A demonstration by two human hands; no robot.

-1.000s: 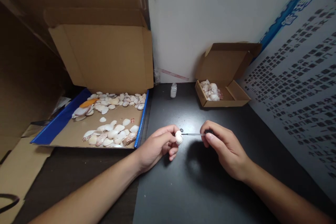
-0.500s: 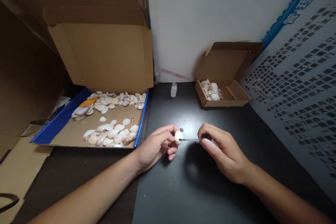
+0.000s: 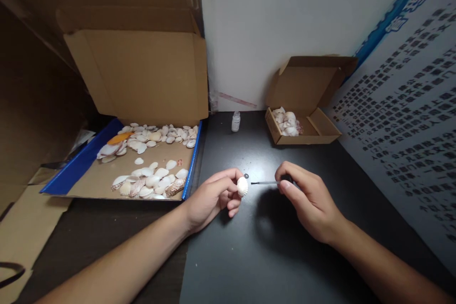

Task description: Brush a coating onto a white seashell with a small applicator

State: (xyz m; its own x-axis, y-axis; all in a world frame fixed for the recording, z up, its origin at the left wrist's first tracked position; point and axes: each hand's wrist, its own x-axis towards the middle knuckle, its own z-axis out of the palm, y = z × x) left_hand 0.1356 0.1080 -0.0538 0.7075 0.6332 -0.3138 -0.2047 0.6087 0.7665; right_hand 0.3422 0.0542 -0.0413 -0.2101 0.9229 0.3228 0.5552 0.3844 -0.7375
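Pinched between the thumb and fingertips of my left hand point(image 3: 219, 194) is a small white ribbed seashell point(image 3: 242, 186), its fan-shaped outer face turned toward me. My right hand point(image 3: 308, 197) grips the black cap of a small brush point(image 3: 264, 182). The brush's thin stem points left, and its dark tip stands a short way off the shell, not touching it. A small dark ring-like piece point(image 3: 246, 176) lies on the dark tabletop just behind the shell. Farther back a small clear glass bottle point(image 3: 235, 122) stands upright without a cap, with a pale label or contents.
On the left, an open cardboard box with blue sides point(image 3: 193, 166) holds many shells in two groups, one orange. A smaller open cardboard box point(image 3: 306, 140) with white shells stands at the back right. A white wall rises behind; a printed sheet point(image 3: 402, 118) borders the right.
My right hand has drawn the brush back to the right and slightly upward, so its tip has left the shell. My left hand holds the shell in the same place.
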